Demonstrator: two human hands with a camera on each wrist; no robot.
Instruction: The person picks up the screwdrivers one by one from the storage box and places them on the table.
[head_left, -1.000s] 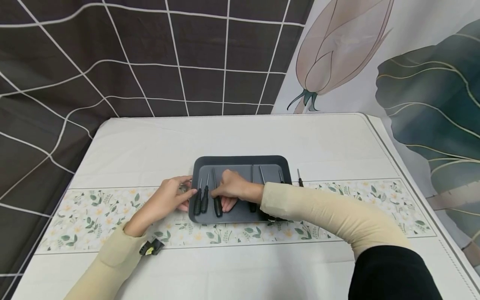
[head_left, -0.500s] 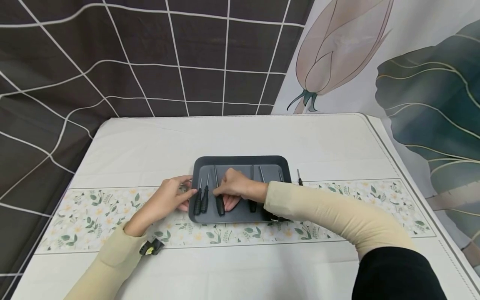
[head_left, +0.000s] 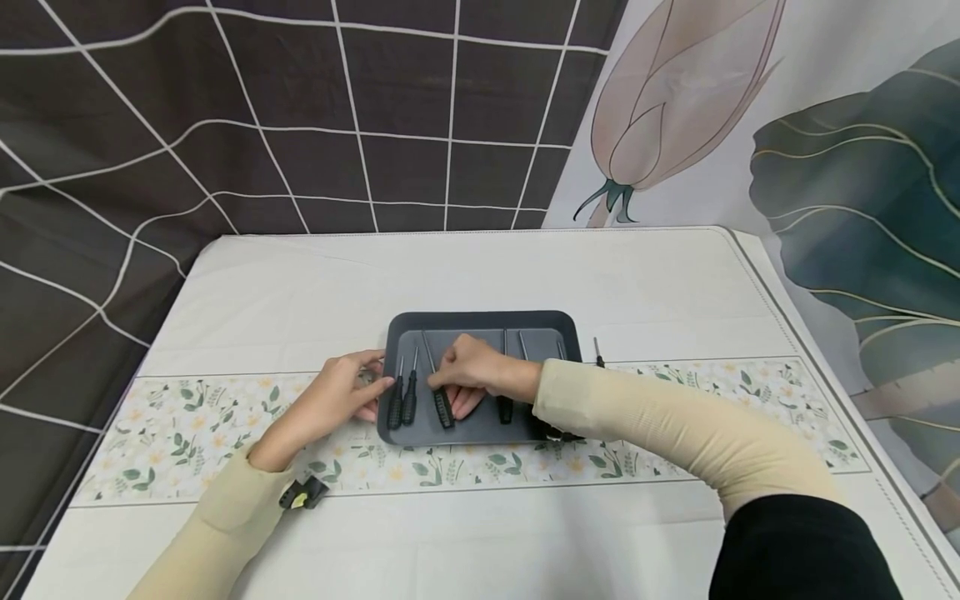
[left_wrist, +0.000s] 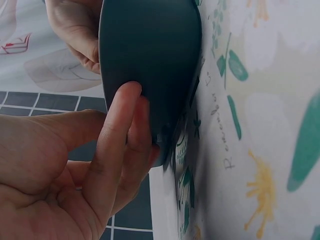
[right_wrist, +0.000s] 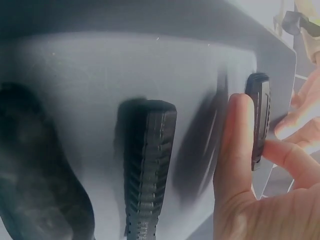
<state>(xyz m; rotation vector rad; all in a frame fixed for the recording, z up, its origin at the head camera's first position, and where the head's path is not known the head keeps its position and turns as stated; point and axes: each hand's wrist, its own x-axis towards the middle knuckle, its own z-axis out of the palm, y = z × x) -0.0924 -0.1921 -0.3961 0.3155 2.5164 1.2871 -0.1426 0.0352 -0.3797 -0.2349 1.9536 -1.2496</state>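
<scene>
A dark grey tray [head_left: 480,320] lies on the table with several screwdrivers in it. At its left end my left hand [head_left: 352,387] grips the rim; in the left wrist view its fingers [left_wrist: 122,115] press the outer wall and the thumb reaches over the edge. Inside the tray, my right hand [head_left: 468,375] pinches a black-handled screwdriver [head_left: 444,410], its shaft leaning up and left. The right wrist view has that handle [right_wrist: 260,120] between finger and thumb. Left of it lie two black-handled screwdrivers, one [head_left: 395,407] beside the other [head_left: 409,402].
Right of my hand another screwdriver [head_left: 506,410] lies in the tray, with further shafts partly hidden under the right sleeve [head_left: 637,404]. One small screwdriver [head_left: 599,357] lies outside, beyond the tray's right end. A floral band [head_left: 225,425] crosses the white tablecloth [head_left: 300,292].
The pinched screwdriver's handle has shifted slightly right and its tip has swung left, so it lies more slanted. My right hand has moved a little right. The left hand stays in place.
</scene>
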